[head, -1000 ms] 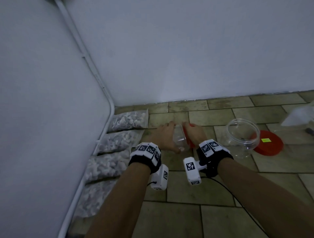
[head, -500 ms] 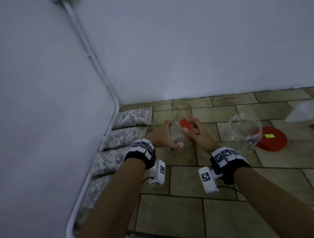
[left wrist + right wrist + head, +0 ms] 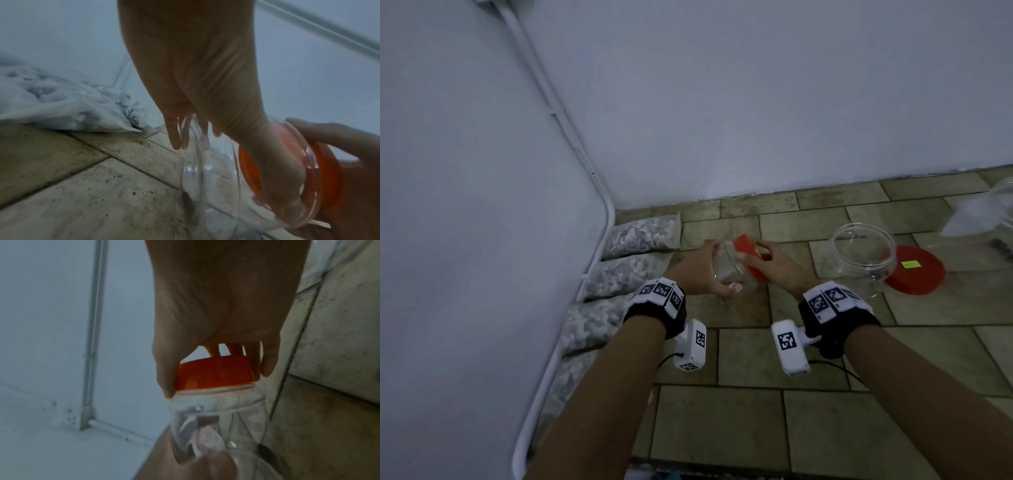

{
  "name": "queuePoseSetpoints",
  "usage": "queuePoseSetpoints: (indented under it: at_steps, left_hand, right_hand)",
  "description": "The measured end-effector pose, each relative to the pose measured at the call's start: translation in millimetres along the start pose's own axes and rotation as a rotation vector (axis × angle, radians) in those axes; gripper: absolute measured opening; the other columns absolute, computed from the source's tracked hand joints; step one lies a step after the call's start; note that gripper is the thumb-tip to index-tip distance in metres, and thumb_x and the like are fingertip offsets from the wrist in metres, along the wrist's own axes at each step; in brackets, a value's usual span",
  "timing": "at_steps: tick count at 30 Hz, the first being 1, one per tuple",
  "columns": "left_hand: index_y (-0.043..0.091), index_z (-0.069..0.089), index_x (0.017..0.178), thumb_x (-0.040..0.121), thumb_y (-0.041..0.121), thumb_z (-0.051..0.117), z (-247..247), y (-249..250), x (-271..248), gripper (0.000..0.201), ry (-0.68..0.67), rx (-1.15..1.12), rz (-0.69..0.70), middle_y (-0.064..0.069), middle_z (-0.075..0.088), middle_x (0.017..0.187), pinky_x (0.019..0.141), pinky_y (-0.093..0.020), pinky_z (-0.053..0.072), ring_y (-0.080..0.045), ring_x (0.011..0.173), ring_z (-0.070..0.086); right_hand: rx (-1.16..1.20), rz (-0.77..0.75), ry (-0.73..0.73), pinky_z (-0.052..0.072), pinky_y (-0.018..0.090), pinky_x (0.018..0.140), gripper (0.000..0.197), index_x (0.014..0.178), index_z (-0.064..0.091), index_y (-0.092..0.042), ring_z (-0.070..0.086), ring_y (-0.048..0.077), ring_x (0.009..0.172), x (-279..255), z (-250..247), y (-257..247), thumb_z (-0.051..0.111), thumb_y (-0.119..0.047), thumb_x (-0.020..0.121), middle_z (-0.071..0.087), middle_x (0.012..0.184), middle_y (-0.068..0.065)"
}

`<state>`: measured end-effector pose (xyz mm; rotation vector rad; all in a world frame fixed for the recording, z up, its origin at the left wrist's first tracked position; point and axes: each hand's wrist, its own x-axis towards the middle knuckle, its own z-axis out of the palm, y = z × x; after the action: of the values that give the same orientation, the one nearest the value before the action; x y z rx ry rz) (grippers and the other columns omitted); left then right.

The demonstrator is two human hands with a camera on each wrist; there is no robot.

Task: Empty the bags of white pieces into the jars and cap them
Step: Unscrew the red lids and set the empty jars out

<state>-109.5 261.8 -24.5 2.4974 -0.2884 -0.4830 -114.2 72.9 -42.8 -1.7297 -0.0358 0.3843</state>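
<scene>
Nearest, the two forearms reach out over the tiled floor [image 3: 756, 353] toward its back left corner, where both hands meet on one clear jar [image 3: 727, 267] held tipped on its side just above the tiles. The left hand [image 3: 698, 270] wraps the jar's body, thumb along the near side and fingers curled round the far side, so the jar's long axis runs left to right with its mouth facing the right hand [image 3: 774, 263]. That hand's fingers are curled round the orange-red lid [image 3: 213, 374] on the mouth; the right wrist view shows the lid still sitting on the neck, though whether it is loosened cannot be told. The coming move looks like a twist about that sideways axis, the right hand turning while the left holds the body. Farther right an open jar [image 3: 864, 260] stands beside a loose red lid [image 3: 914, 270]; along the left wall lie the bags of white pieces [image 3: 643, 234], well apart from both hands
</scene>
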Motion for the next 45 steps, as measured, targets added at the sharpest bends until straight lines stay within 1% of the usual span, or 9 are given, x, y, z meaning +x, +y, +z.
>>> queuePoseSetpoints:
  at_steps: [12, 15, 18, 24, 27, 30, 37, 41, 45]
  left_hand:
    - [0.027, 0.034, 0.142, 0.054, 0.046, 0.09, -0.6, -6.8, -4.6, 0.105, -0.171, -0.204, 0.01, 0.01, 0.054, 0.134, 0.107, -0.037, 0.044, -0.008, 0.123, 0.053]
    - [0.033, 0.04, 0.13, 0.068, 0.027, 0.085, -2.0, -2.6, -3.8, 0.077, -0.23, -0.233, 0.034, 0.014, 0.056, 0.126, 0.095, -0.017, 0.048, 0.004, 0.115, 0.056]
    - [0.03, 0.039, 0.124, 0.079, 0.005, 0.077, -3.3, -3.5, 1.3, 0.064, -0.218, -0.259, 0.058, 0.022, 0.054, 0.114, 0.077, -0.001, 0.044, 0.017, 0.097, 0.054]
    - [0.019, 0.035, 0.14, 0.072, 0.015, 0.084, -4.6, -8.1, 5.3, 0.084, -0.206, -0.259, 0.019, 0.018, 0.053, 0.124, 0.084, -0.006, 0.045, 0.003, 0.115, 0.051]
    - [0.02, 0.028, 0.147, 0.065, 0.026, 0.089, -7.2, -5.6, 7.9, 0.103, -0.227, -0.227, -0.025, 0.006, 0.048, 0.141, 0.106, -0.03, 0.042, -0.013, 0.132, 0.045]
    - [0.024, 0.027, 0.147, 0.056, 0.037, 0.092, -11.8, 2.3, 8.9, 0.113, -0.265, -0.206, -0.03, 0.006, 0.046, 0.144, 0.112, -0.04, 0.038, -0.012, 0.133, 0.042]
    - [0.025, 0.035, 0.133, 0.076, 0.0, 0.078, -17.0, 7.5, 15.4, 0.076, -0.341, -0.215, 0.026, 0.021, 0.05, 0.122, 0.085, -0.004, 0.044, 0.003, 0.118, 0.049]
    - [0.021, 0.035, 0.136, 0.074, 0.002, 0.08, -15.9, 5.3, 16.1, 0.08, -0.349, -0.247, 0.036, 0.016, 0.051, 0.129, 0.092, -0.012, 0.046, -0.002, 0.123, 0.049]
    - [0.026, 0.036, 0.134, 0.072, 0.004, 0.082, -16.6, 8.3, 14.0, 0.08, -0.354, -0.238, 0.042, 0.017, 0.051, 0.128, 0.094, -0.015, 0.046, -0.001, 0.121, 0.05]
  right_hand:
    - [-0.045, -0.208, -0.201, 0.049, 0.014, 0.076, 0.091, 0.143, 0.03, -0.023, 0.041, 0.012, 0.117, -22.6, -20.1, -16.9, 0.07, 0.013, 0.07, 0.035, 0.13, -0.005]
    - [-0.057, -0.184, -0.293, 0.05, 0.018, 0.084, 0.089, 0.146, 0.025, -0.025, 0.036, 0.015, 0.127, -19.8, -24.8, -21.0, 0.06, 0.017, 0.076, 0.027, 0.142, -0.002]
    - [-0.174, -0.221, -0.077, 0.042, 0.013, 0.095, 0.074, 0.141, 0.037, -0.027, 0.027, 0.009, 0.136, -12.1, -30.2, -20.1, 0.066, 0.004, 0.08, 0.012, 0.156, -0.004]
    - [-0.25, -0.138, 0.283, 0.042, 0.029, 0.094, 0.029, 0.121, 0.054, -0.012, 0.055, 0.015, 0.11, -5.5, -30.9, -25.0, 0.049, -0.014, 0.092, 0.058, 0.124, 0.005]
    - [-0.366, 0.034, 0.098, 0.044, 0.036, 0.087, 0.064, 0.131, 0.041, -0.011, 0.057, 0.02, 0.1, -9.0, -24.3, -38.1, 0.039, -0.061, 0.09, 0.059, 0.108, 0.003]
    - [-0.458, 0.127, -0.041, 0.044, 0.034, 0.083, 0.079, 0.14, 0.032, -0.011, 0.051, 0.026, 0.109, -7.8, -18.0, -47.4, 0.051, -0.063, 0.083, 0.048, 0.13, 0.012]
    - [-0.336, 0.079, -0.272, 0.032, 0.038, 0.106, 0.099, 0.148, -0.005, -0.033, 0.034, 0.031, 0.132, -9.6, -38.9, -46.7, 0.058, 0.002, 0.08, 0.019, 0.153, 0.009]
    - [-0.181, 0.164, -0.132, 0.028, 0.044, 0.107, 0.06, 0.148, 0.016, -0.024, 0.031, 0.028, 0.136, -11.8, -38.9, -50.3, 0.045, -0.033, 0.097, 0.028, 0.152, 0.009]
    - [-0.333, 0.143, -0.162, 0.046, 0.037, 0.089, 0.07, 0.143, 0.028, -0.02, 0.047, 0.025, 0.117, -12.7, -29.1, -49.8, 0.049, -0.057, 0.087, 0.043, 0.133, 0.006]
